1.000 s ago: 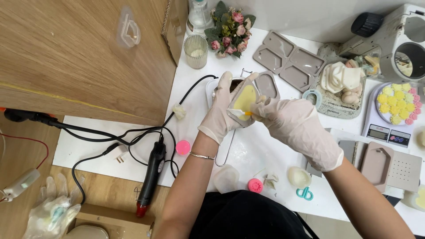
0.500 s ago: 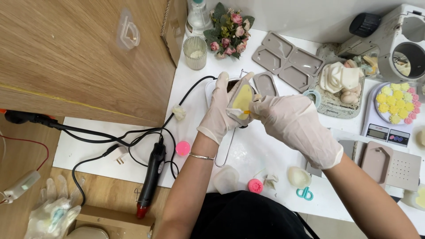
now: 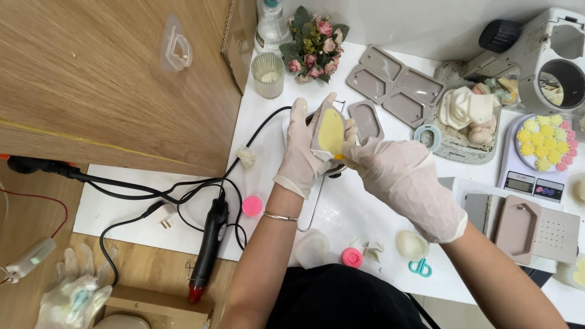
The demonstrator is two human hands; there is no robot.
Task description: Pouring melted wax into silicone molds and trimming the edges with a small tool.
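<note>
The left hand (image 3: 303, 152), in a thin whitish glove, grasps a small grey silicone mould filled with pale yellow wax (image 3: 331, 132), fingers wrapped behind it and the thumb along its left edge. The mould is lifted off the white tabletop (image 3: 359, 213) and tilted up toward the camera, its long axis running near vertical in the picture, the narrower end pointing away from the person. The right hand (image 3: 399, 176), also gloved, is closed against the mould's lower right corner; it seems to pinch a small orange-tipped tool there, though the tip is too small to be sure.

Just behind the mould lies an empty grey oval mould (image 3: 365, 120), and beyond it a grey tray of larger tag-shaped cavities (image 3: 393, 85). A ribbed glass candle jar (image 3: 268, 74) and a small bouquet of pink flowers (image 3: 315, 42) stand to the far left. A wooden cabinet (image 3: 103, 79) bounds the left side. Black cables (image 3: 183, 189) and a black heat tool with a red tip (image 3: 209, 244) lie near the left forearm. Bare tabletop shows beneath and between the forearms.
</note>
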